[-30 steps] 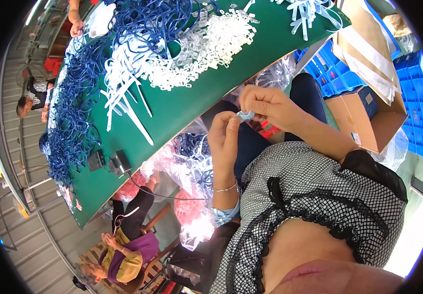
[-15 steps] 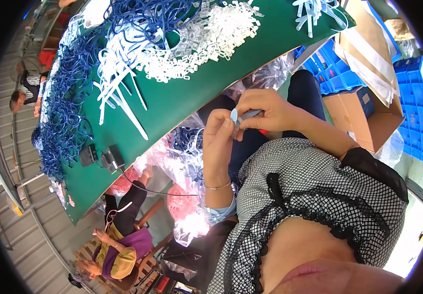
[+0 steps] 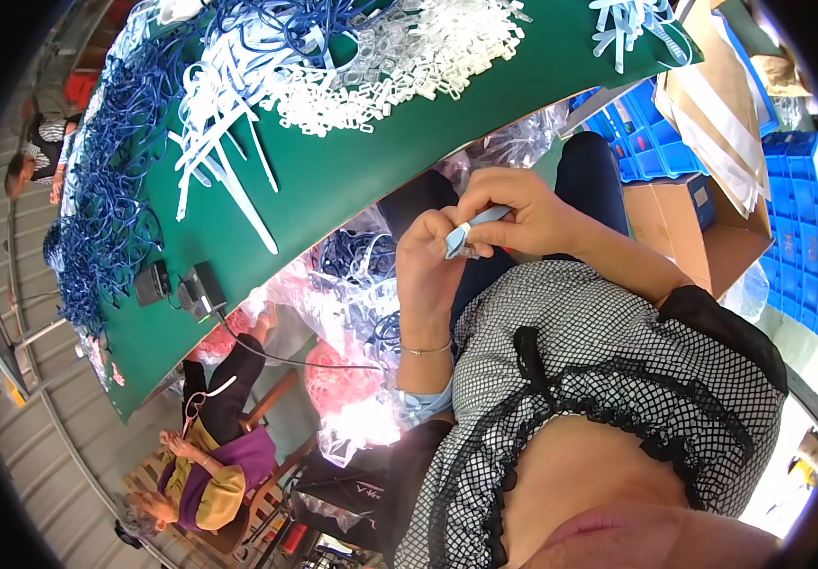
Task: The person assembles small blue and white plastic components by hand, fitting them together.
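Over my lap, my left hand (image 3: 428, 248) and my right hand (image 3: 520, 207) meet, both with fingers closed. Between them is a light blue strap (image 3: 491, 215), pinched from both sides. A small pale loop (image 3: 467, 228) sits around the strap where the fingertips come together; the fingers partly hide it. On the green table (image 3: 333, 180) beyond my hands lies a heap of small white and clear rectangular loops (image 3: 371, 100). Light blue straps (image 3: 229, 180) spread out to the left of that heap.
Dark blue cords (image 3: 110, 190) are piled along the table's left side, near a small black box (image 3: 202, 288) with a cable. More light blue straps (image 3: 625, 27) lie at the far right. A cardboard box (image 3: 665, 223) and blue crates (image 3: 793, 228) stand right. Another person (image 3: 215, 469) sits left.
The strap has turned in my fingers: its flat end now points down-left, and more of it shows by my right hand. The seated person's hands have come together.
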Action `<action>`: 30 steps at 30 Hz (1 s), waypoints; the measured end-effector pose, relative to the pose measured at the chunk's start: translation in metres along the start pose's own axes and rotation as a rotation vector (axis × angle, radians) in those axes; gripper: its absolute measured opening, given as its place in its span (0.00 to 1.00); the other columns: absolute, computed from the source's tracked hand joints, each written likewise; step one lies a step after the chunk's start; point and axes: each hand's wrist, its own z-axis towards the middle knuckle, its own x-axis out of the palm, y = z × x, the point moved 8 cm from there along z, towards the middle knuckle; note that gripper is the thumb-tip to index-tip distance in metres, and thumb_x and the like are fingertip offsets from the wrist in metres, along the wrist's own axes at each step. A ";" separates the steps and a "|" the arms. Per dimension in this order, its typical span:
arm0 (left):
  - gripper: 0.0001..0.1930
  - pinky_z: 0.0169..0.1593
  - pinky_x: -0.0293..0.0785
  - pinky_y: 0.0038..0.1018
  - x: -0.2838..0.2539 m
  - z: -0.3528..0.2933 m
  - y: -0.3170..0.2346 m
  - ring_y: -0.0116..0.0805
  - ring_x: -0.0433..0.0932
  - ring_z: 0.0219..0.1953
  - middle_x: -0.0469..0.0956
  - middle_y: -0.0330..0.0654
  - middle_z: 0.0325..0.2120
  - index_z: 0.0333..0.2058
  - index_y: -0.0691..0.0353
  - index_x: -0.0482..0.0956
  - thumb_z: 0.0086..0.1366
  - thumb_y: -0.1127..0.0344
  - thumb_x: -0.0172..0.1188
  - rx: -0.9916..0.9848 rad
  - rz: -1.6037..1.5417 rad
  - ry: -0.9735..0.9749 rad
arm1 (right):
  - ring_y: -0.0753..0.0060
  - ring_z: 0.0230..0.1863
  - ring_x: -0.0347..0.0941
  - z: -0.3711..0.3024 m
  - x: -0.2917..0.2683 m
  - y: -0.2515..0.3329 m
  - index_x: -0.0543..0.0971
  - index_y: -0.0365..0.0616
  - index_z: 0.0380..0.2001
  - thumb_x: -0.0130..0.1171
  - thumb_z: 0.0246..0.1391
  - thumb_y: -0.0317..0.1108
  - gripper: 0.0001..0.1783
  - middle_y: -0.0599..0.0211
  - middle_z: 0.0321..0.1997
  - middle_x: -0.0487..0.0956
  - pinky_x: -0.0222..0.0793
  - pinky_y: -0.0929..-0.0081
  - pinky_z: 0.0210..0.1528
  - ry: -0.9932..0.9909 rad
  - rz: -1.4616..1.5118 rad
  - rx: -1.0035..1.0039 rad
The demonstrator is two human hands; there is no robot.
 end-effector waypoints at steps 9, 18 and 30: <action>0.10 0.40 0.68 0.22 -0.004 -0.006 -0.010 0.28 0.73 0.31 0.75 0.43 0.27 0.33 0.70 0.72 0.61 0.66 0.51 -0.119 0.399 -0.165 | 0.70 0.29 0.70 -0.002 -0.001 -0.007 0.75 0.42 0.32 0.61 0.42 0.29 0.11 0.66 0.29 0.70 0.66 0.78 0.27 0.037 -0.249 -0.029; 0.09 0.36 0.67 0.18 0.003 -0.010 -0.021 0.24 0.72 0.30 0.75 0.40 0.26 0.35 0.70 0.73 0.62 0.69 0.50 -0.020 0.629 -0.196 | 0.72 0.29 0.70 -0.006 -0.019 0.003 0.75 0.41 0.31 0.58 0.47 0.29 0.07 0.66 0.29 0.72 0.65 0.76 0.30 -0.110 -0.256 -0.057; 0.08 0.27 0.68 0.20 0.035 -0.010 -0.029 0.25 0.73 0.22 0.76 0.42 0.23 0.32 0.66 0.76 0.53 0.71 0.62 0.305 1.394 -0.282 | 0.84 0.25 0.68 -0.020 -0.023 -0.011 0.75 0.38 0.26 0.55 0.45 0.26 0.03 0.72 0.24 0.74 0.64 0.83 0.26 -0.172 0.034 0.115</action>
